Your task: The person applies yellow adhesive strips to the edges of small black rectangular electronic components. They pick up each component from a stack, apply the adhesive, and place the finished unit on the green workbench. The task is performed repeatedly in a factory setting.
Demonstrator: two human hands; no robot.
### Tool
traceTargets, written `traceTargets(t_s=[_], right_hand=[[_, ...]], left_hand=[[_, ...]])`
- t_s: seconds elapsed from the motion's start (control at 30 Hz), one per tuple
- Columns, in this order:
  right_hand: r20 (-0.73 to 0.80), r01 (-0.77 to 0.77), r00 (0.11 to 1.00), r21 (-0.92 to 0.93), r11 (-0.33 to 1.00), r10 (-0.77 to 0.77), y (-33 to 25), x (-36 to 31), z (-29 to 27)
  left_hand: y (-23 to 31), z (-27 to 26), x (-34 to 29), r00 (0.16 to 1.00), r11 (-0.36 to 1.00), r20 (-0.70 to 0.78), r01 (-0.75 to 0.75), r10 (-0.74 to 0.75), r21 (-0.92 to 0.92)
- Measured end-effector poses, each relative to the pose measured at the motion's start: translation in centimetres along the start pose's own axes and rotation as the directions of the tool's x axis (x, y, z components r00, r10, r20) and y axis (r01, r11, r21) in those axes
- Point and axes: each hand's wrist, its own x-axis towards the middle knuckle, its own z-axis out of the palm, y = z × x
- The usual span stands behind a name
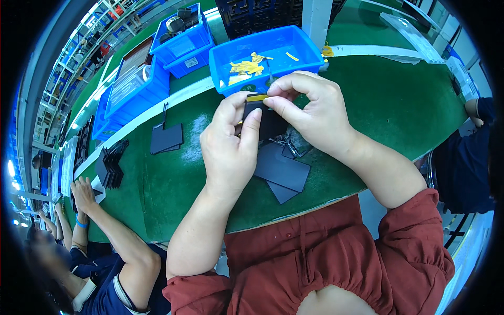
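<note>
My left hand (229, 142) grips a small black flat part (270, 123) held above the green table. My right hand (312, 107) pinches a yellow strip (257, 97) at the top edge of that part with thumb and forefinger. Under my hands lie flat black sheets (281, 168) on the green mat (173, 178). Just beyond my hands stands a blue bin (265, 55) with several yellow strips (245, 67) in it.
More blue bins (181, 39) and a bin of clear sheets (134, 86) stand at the back left. Black sheets (166, 138) and an upright stack of black parts (109, 167) lie to the left. Another person's arm (113, 231) rests at the left; a third person (467, 157) sits at the right.
</note>
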Motion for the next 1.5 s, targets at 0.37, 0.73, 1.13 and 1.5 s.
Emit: traceTargets(t_s=[0.37, 0.73, 1.13, 1.5], right_hand=[[0.217, -0.170, 0.967, 0.145, 0.975, 0.136, 0.0, 0.0, -0.3], [0.367, -0.484, 0.849, 0.254, 0.837, 0.379, 1.2, 0.2, 0.2], [0.228, -0.341, 0.926, 0.174, 0.924, 0.299, 2.1, 0.8, -0.2], [-0.208, -0.394, 0.916, -0.625, 0.674, 0.344, 13.2, 4.7, -7.1]], left_hand=[[-5.4, -8.3, 4.3, 0.925, 0.948, -0.375, 0.171, -0.061, 0.267], [-4.6, -9.5, 4.4, 0.971, 0.883, -0.227, 0.042, 0.074, 0.467], [-3.6, -3.6, 3.4, 0.956, 0.883, 0.159, 0.155, -0.248, 0.443], [-0.8, -1.9, 2.0, 0.977, 0.697, 0.184, -0.056, -0.111, 0.715]])
